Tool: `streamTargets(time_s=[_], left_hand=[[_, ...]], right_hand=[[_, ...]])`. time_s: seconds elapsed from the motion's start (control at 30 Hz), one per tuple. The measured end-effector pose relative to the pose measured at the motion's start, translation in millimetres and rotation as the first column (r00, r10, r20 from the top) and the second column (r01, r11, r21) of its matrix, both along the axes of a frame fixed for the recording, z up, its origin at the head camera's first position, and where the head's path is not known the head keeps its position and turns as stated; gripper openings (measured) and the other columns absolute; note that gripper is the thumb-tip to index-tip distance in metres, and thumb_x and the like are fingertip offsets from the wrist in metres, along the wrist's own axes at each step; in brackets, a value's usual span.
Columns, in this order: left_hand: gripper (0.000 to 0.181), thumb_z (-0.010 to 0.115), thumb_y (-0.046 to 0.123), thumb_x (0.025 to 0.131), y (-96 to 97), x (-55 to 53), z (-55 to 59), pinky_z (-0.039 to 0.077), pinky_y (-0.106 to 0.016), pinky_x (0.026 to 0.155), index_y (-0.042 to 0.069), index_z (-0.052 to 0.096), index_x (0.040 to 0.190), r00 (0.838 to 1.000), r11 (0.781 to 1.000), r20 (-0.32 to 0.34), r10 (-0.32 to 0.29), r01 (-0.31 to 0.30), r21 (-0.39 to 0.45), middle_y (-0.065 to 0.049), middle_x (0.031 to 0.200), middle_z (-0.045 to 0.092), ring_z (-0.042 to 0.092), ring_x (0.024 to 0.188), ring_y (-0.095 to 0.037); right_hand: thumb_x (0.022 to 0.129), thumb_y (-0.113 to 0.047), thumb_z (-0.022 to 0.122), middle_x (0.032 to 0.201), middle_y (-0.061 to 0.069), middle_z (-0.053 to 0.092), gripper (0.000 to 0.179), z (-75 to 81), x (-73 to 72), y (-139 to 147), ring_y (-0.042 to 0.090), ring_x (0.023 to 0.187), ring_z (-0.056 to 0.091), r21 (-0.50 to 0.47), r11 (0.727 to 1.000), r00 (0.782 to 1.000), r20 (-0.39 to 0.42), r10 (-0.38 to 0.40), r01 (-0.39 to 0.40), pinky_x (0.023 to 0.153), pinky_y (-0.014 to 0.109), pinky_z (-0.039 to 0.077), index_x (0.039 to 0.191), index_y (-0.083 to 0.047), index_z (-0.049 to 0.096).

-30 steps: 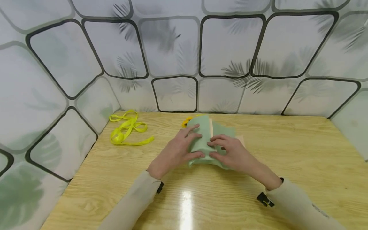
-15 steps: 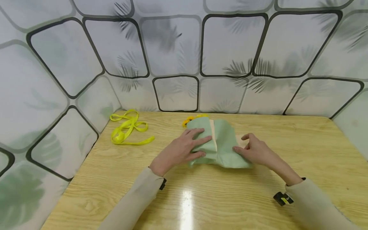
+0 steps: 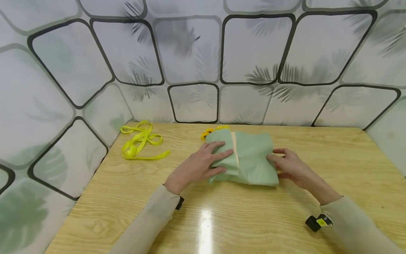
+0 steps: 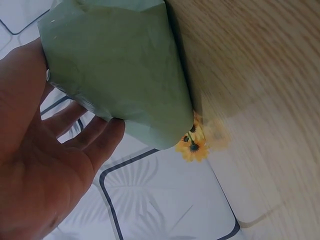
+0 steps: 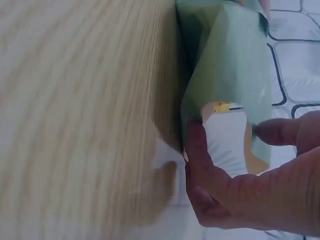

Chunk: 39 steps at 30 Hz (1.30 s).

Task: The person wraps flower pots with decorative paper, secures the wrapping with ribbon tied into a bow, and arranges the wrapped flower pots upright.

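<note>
Green wrapping paper with a cream stripe lies folded over on the table. Small yellow flowers with dark centres peek out at its upper left; they show past the paper's end in the left wrist view too. My left hand rests on the paper's left part, fingers spread. At the right edge, my right hand holds the paper between thumb and fingers. The right wrist view shows the thumb on one layer and a finger on the other, a gap between them. What lies inside is mostly hidden.
A loosely looped yellow ribbon lies on the wooden table at the back left. A patterned wall covering with dark outlines and leaf prints rises behind the table and on its left.
My right hand has moved right from the middle of the paper to its right edge. The paper's right part now spreads out wider and flatter. My left hand has stayed nearly in place.
</note>
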<state>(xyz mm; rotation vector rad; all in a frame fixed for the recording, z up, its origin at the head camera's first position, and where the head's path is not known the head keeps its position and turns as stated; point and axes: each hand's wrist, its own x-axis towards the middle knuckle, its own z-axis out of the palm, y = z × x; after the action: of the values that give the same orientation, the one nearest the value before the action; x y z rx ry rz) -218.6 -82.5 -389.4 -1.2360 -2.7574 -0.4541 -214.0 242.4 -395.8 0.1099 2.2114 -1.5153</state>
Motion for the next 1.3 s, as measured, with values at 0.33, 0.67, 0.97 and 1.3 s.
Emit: streamTargets(time_s=[0.33,0.67,0.97,1.3], left_hand=[[0.058,0.061,0.043,0.102,-2.1,0.4,-2.1,0.046,-0.046,0.114,0.028,0.045,0.156,1.000,1.000,0.024,0.008,-0.008,0.019,-0.011,0.163,0.037,0.039,0.148,-0.034],[0.057,0.063,0.041,0.101,-2.3,-0.7,-1.3,0.047,-0.047,0.113,0.026,0.048,0.154,1.000,1.000,-0.010,-0.003,0.004,0.019,-0.014,0.161,0.040,0.041,0.146,-0.036],[0.055,0.064,0.040,0.101,3.3,-0.4,0.5,0.050,-0.046,0.109,0.029,0.049,0.153,0.993,0.999,-0.118,-0.015,0.010,-0.048,-0.018,0.153,0.047,0.049,0.136,-0.038],[0.043,0.062,0.037,0.102,10.7,0.4,0.3,0.047,-0.050,0.111,0.035,0.058,0.145,0.989,0.996,-0.146,-0.024,0.012,-0.085,-0.020,0.151,0.046,0.049,0.136,-0.039]], right_hand=[[0.101,-0.072,0.032,0.128,0.024,0.054,0.104,5.8,-5.9,1,0.019,0.092,0.066,0.024,0.995,0.983,0.159,0.093,-0.098,0.079,0.036,0.058,0.159,0.008,0.001],[0.109,-0.049,0.041,0.098,0.000,0.069,0.069,-5.6,-20.8,-6,0.011,0.086,0.070,-0.026,0.996,0.994,0.072,0.086,-0.084,0.078,0.035,0.062,0.141,0.012,0.046],[0.111,-0.022,0.039,0.071,-0.003,0.062,0.041,-0.2,-23.1,-17,0.005,0.047,0.048,0.092,0.993,0.979,-0.183,0.085,-0.069,0.046,0.026,0.045,0.133,0.012,0.049],[0.105,-0.034,0.059,0.154,0.029,0.042,0.080,33.7,-10.6,-36,0.029,0.126,0.060,0.013,0.995,0.992,-0.070,0.103,-0.103,0.086,0.026,0.056,0.161,0.006,0.018]])
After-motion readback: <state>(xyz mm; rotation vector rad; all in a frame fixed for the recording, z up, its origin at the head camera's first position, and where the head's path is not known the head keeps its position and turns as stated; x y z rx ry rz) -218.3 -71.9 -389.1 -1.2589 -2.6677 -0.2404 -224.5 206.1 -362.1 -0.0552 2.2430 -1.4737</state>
